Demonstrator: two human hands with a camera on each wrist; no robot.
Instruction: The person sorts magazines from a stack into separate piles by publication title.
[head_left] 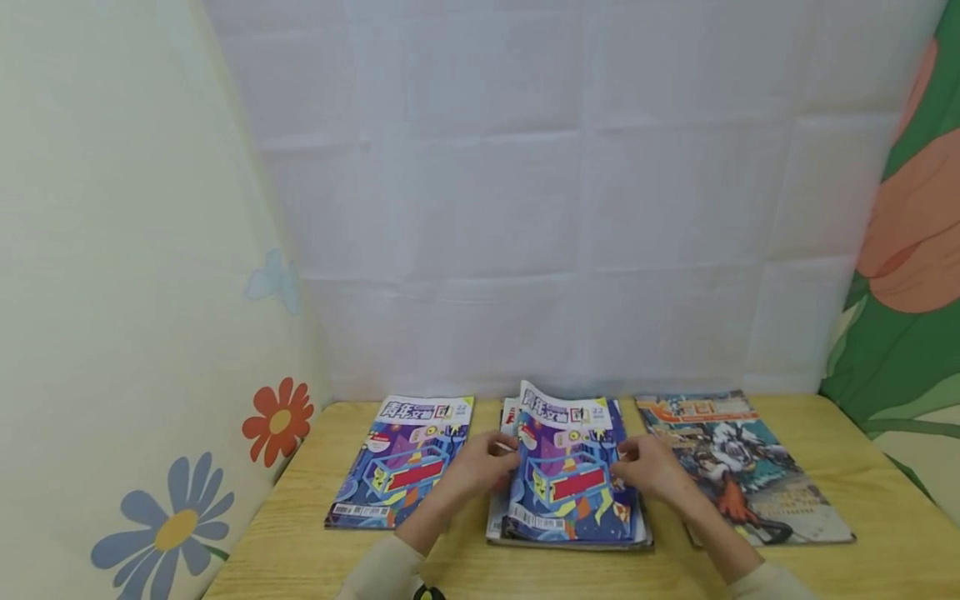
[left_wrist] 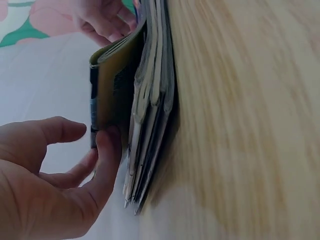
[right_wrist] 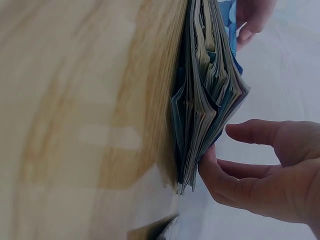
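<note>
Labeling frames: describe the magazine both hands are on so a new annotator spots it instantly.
On the wooden table lie three lots of magazines in a row. Take the middle stack: its top magazine, purple-blue with a red block, is held by the left hand and right hand. Its twin at left lies flat, untouched; this one's far edge curls up.

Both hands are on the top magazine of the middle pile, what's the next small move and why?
Probably lift the top magazine straight up a little, clear of the pile. The left hand and right hand already hold its two side edges, and its far end curls up off the ones beneath, so the grip looks ready.
</note>
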